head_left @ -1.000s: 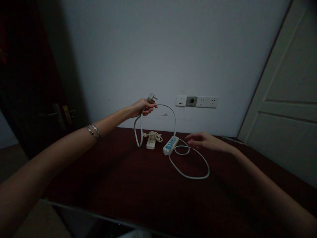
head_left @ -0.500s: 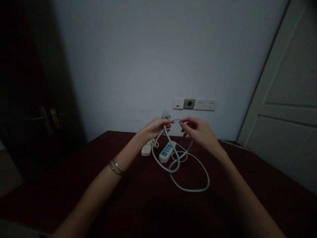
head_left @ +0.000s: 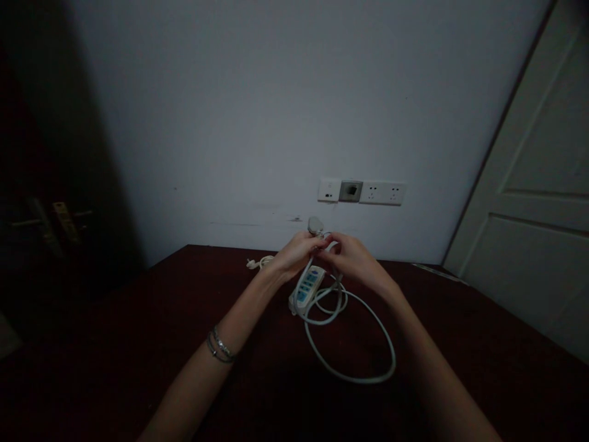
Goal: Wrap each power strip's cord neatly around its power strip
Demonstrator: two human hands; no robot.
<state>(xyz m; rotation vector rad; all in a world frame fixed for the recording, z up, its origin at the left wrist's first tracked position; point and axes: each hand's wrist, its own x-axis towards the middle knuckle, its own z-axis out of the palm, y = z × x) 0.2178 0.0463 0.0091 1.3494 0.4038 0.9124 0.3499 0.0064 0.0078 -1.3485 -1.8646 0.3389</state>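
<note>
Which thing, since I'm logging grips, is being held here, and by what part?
The white power-strip cable: the left hand grips it just below the plug; the right hand pinches it close by.

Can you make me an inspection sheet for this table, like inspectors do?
Surface: dark red flat tabletop, dimly lit.
Job's things: long white plastic power strip with blue sockets; rounded grey-white plastic plug, held up.
Clutter: cream plastic plug and cream cord, partly hidden.
Hands: left hand grips thick white round cord below grey-white plug; right hand pinches it close by.
Cables: white cord loops on tabletop and before strip.
Surroundings: pale wall, white rectangular socket panel, white panelled door.
</note>
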